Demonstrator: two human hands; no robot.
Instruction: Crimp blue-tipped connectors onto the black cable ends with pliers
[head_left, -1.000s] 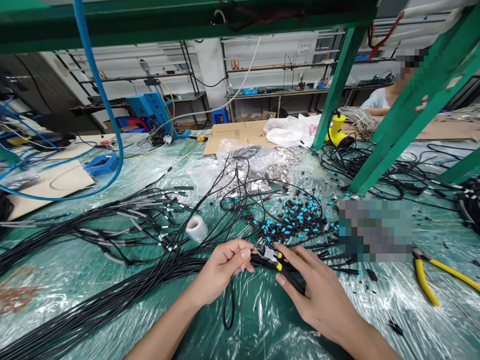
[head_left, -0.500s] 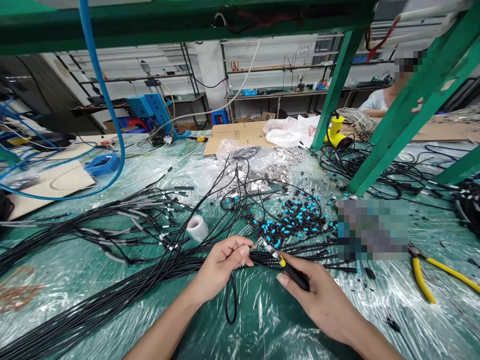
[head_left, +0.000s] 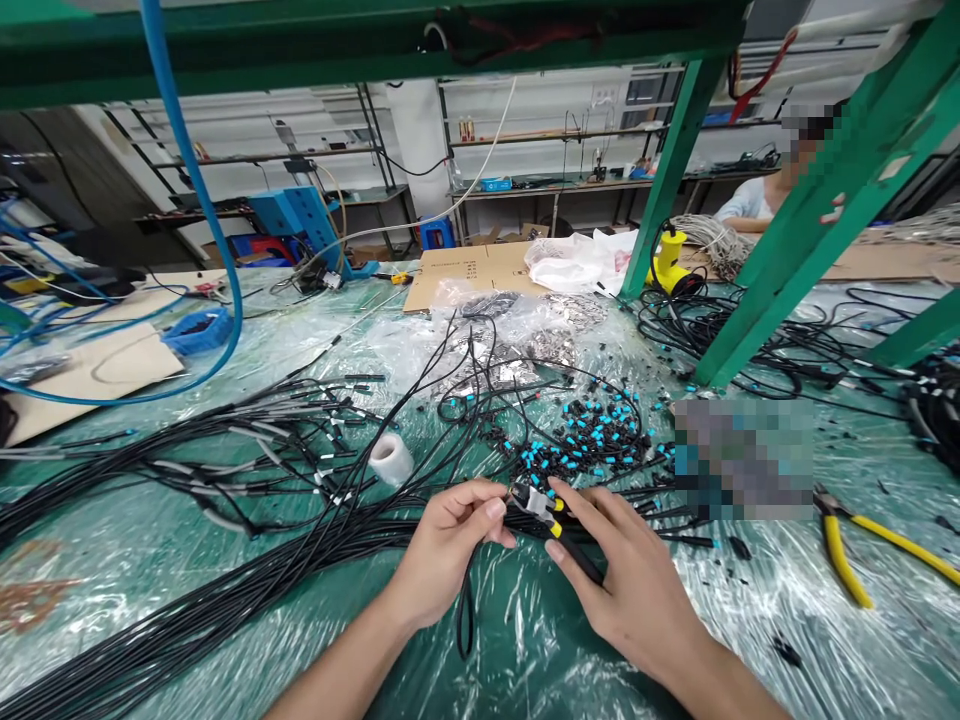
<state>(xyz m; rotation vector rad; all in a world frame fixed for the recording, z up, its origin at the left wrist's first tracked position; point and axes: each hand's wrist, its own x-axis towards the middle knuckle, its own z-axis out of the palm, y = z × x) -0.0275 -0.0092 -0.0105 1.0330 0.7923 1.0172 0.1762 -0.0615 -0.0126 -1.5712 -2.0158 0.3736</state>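
Note:
Near the middle of the bench, my left hand point(head_left: 459, 545) pinches the end of a black cable point(head_left: 466, 622), whose loop hangs below the fingers. My right hand point(head_left: 626, 560) is wrapped round small black-and-yellow pliers point(head_left: 576, 556). Their jaws point left at the cable end by my left fingertips, and the handles are spread. Whether the jaws touch the cable is too small to tell. Behind the hands lies a pile of small black and blue connectors point(head_left: 592, 435). A thick bundle of black cables point(head_left: 247, 580) runs under my left hand to the lower left.
A white roll point(head_left: 391, 459) stands left of the hands. Larger yellow-handled pliers point(head_left: 844, 555) lie at the right. Metal pieces in plastic point(head_left: 487, 360) lie farther back. A green post point(head_left: 787, 230) rises at the right; a person point(head_left: 750, 203) sits behind it. A blue hose point(head_left: 202, 190) hangs left.
The small pliers' handles have spread apart, and the fingers of my right hand have opened wider around them. The jaws have moved closer to my left fingertips.

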